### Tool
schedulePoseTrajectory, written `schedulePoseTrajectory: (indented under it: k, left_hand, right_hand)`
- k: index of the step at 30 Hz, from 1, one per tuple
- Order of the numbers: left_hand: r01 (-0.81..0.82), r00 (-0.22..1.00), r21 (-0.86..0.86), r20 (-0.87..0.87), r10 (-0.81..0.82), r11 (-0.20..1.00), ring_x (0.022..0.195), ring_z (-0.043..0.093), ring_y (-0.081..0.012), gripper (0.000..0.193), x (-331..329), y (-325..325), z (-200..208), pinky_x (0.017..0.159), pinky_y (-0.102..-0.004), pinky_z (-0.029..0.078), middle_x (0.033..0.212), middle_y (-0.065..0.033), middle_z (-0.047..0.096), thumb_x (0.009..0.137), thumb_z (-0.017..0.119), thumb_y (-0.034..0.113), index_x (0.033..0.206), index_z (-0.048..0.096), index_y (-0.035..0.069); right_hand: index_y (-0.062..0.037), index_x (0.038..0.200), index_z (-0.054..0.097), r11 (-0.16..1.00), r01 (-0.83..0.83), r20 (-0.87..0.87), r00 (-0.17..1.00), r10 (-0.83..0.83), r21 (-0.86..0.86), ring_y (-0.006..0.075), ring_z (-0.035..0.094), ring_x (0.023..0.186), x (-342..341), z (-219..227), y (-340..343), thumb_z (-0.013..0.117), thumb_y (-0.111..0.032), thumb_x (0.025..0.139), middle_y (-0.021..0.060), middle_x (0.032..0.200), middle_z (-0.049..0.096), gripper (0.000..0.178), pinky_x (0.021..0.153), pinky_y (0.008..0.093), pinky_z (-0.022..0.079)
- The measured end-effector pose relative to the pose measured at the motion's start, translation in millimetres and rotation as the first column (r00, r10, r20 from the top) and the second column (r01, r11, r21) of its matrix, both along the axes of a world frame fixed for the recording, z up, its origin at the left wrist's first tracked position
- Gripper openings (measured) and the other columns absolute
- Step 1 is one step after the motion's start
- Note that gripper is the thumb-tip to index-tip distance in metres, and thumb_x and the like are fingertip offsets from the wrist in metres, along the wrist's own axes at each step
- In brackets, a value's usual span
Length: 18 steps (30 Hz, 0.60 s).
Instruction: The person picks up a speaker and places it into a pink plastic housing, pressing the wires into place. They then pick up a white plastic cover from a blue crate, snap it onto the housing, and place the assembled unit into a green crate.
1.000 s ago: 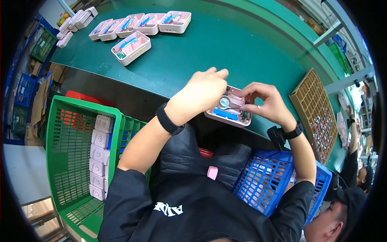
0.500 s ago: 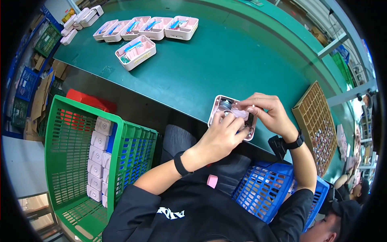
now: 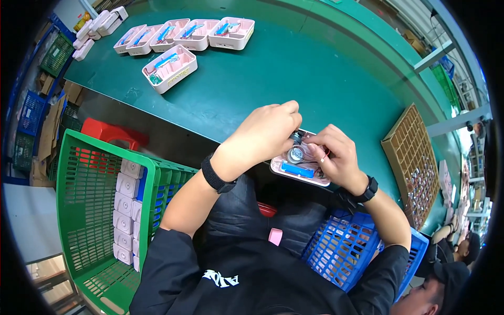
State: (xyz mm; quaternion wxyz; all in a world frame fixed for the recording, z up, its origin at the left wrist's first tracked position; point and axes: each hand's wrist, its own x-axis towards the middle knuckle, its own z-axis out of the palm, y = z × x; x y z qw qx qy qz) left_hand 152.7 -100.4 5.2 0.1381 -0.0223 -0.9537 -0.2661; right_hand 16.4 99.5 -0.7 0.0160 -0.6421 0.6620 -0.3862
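A pale pink plastic housing [image 3: 320,182] lies at the table's near edge with its inside facing up. In it show a round metal-rimmed part like a speaker [image 3: 296,154] and a blue cylindrical battery [image 3: 297,169] along the near side. My left hand [image 3: 269,126] is over the housing's far left corner, its fingers curled together; what they pinch is hidden. From the right, my right hand [image 3: 336,156] reaches over the housing, thumb and forefinger closed beside the round part. Anything between them is too small to make out.
Several open pink housings [image 3: 231,34] with blue batteries stand at the far left. A divided cardboard tray [image 3: 412,163] of small parts is at right. Below the table are a green crate [image 3: 149,210] with pale boxes, a blue basket [image 3: 341,247] and a red stool [image 3: 113,131].
My left hand has lifted from inside the housing and moved far and left, uncovering the blue battery and round part. My right hand has come slightly nearer. The view has shifted a little.
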Motion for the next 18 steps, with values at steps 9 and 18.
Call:
schedulePoseTrajectory:
  k: [9, 18]
  left_hand:
    - [-0.017, 0.999, -0.022, -0.043, 0.016, 1.000, 0.096, 0.067, -0.0321, 0.021, -1, 4, -2, 0.080, -0.0439, 0.057, 0.102, -0.0107, 0.062, 0.081, 0.080, 0.009, 0.097, 0.068, 0.003]
    - [0.075, 0.985, 0.049, -0.162, -0.067, 0.996, 0.096, 0.064, -0.0311, 0.026, -2, -3, -12, 0.079, -0.0432, 0.055, 0.100, -0.0092, 0.061, 0.080, 0.083, 0.011, 0.098, 0.066, 0.002]
  right_hand:
    - [-0.0021, 0.096, 0.075, 1.000, -0.015, 0.000, 1.000, 0.015, 0.006, 0.0267, 0.062, 0.076, -3, -2, 3, 0.076, -0.008, 0.091, 0.0114, 0.089, 0.073, 0.008, 0.068, 0.0380, 0.049]
    - [-0.0036, 0.092, 0.074, 0.998, -0.050, -0.027, 0.998, 0.049, -0.037, 0.0263, 0.062, 0.075, 0, -5, 0, 0.080, -0.008, 0.086, 0.0102, 0.089, 0.074, 0.009, 0.068, 0.0382, 0.049]
